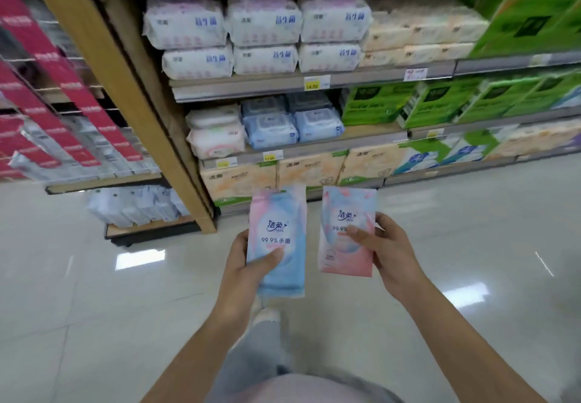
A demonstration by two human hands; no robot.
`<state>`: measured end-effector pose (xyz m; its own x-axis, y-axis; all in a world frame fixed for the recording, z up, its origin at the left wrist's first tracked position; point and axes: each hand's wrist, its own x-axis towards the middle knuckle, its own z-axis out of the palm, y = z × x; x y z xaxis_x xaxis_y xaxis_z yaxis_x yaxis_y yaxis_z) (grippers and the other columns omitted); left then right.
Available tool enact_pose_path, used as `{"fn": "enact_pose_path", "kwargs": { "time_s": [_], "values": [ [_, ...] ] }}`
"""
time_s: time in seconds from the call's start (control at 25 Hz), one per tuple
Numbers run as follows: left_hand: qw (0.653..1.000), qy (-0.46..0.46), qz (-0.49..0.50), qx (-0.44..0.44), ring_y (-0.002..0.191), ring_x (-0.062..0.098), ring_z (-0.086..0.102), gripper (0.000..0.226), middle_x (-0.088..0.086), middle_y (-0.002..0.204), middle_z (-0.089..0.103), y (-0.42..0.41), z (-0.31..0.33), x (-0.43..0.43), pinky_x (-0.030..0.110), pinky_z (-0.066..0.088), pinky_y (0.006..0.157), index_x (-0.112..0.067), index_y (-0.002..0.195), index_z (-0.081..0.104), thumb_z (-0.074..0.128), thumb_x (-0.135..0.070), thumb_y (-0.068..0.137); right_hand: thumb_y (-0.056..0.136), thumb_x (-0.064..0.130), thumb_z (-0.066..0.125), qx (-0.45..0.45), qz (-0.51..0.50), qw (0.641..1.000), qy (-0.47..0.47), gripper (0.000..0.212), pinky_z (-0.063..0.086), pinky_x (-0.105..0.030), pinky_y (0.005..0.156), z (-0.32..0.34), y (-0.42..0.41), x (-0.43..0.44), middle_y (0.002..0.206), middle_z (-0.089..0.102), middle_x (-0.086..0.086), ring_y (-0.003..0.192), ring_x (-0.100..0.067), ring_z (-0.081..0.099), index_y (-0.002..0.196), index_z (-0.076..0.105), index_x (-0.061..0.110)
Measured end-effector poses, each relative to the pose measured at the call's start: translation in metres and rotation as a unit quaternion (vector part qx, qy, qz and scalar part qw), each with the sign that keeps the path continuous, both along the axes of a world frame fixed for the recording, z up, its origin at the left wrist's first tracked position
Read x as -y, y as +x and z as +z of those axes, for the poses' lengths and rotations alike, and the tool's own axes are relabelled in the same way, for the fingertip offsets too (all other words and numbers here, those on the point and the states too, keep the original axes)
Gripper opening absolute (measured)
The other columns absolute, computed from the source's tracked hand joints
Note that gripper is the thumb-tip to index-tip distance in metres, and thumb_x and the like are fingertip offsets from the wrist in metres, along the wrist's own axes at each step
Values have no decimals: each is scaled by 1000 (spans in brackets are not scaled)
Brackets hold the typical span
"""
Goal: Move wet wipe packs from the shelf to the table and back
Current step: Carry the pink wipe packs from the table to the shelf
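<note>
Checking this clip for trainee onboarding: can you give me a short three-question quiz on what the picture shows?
1. True or false: the left hand holds the mostly blue pack and the right hand holds the mostly pink pack.
2. Multiple choice: the blue lidded packs sit A) on the top shelf, B) on the shelf below the white packs, C) on the floor.
3. Short answer: what colour are the boxes right of the blue lidded packs?
Key: 1 true; 2 B; 3 green.
</note>
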<state>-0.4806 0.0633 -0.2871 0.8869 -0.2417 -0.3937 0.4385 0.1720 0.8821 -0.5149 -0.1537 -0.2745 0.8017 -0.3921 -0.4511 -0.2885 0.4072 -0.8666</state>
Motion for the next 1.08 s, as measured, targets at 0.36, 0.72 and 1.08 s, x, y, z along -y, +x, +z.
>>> {"fn": "enact_pose_path", "kwargs": {
  "time_s": [0.36, 0.72, 1.08],
  "values": [
    [982, 22, -178, 53, 103, 16, 66, 56, -4, 110, 71, 150, 47, 153, 39, 49, 91, -24, 116, 58, 77, -26, 63, 75, -2, 71, -11, -142, 990, 15, 37, 58, -40, 71, 11, 61, 109, 102, 71, -21, 89, -39, 69, 108, 57, -3],
    [991, -6, -122, 64, 93, 15, 69, 54, -3, 100, 74, 199, 68, 331, 32, 50, 79, -22, 109, 61, 82, -18, 60, 74, -5, 72, 29, -64, 997, -43, 36, 57, -34, 60, 59, 161, 290, 95, 72, -21, 79, -32, 71, 107, 58, -3],
    [983, -17, -28, 182, 89, -2, 66, 41, -16, 93, 72, 276, 133, 437, 11, 51, 69, -27, 106, 58, 75, -9, 73, 82, -3, 59, 150, 32, 987, -56, 24, 52, -23, 52, 143, 280, 379, 86, 73, -8, 67, -18, 68, 105, 63, 2]
  ]
}}
